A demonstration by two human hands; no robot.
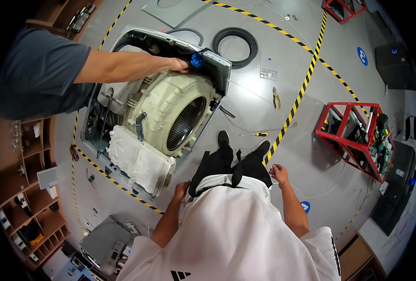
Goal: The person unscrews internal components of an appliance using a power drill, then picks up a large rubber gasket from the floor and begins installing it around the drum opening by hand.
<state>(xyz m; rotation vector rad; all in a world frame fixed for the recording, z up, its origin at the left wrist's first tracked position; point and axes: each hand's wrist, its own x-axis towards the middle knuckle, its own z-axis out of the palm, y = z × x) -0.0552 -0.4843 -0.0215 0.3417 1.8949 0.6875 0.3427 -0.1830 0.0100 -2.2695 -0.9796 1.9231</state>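
Observation:
My left hand [181, 189] hangs beside my left thigh, close to the lower corner of an opened washing machine; its fingers are mostly hidden. Off my right thigh hangs my right hand [278, 173], fingers loosely bent and apart with nothing in them. The machine's cabinet [224, 72] lies opened on the floor to my front left. Inside it sit a cream plastic tub [170, 93] with a dark metal drum [185, 124], a white block [140, 157] and a ribbed grey hose [140, 125]. A co-worker's hand [180, 65] reaches in beside a blue part [196, 59].
A black rubber ring [251, 56], yellow-handled pliers [276, 99] and a screwdriver [261, 134] lie on the floor ahead. A red-framed tool rack [343, 140] stands right. Yellow-black tape [306, 84] marks the floor. Wooden shelves [39, 196] line the left; a grey machine [105, 239] stands behind left.

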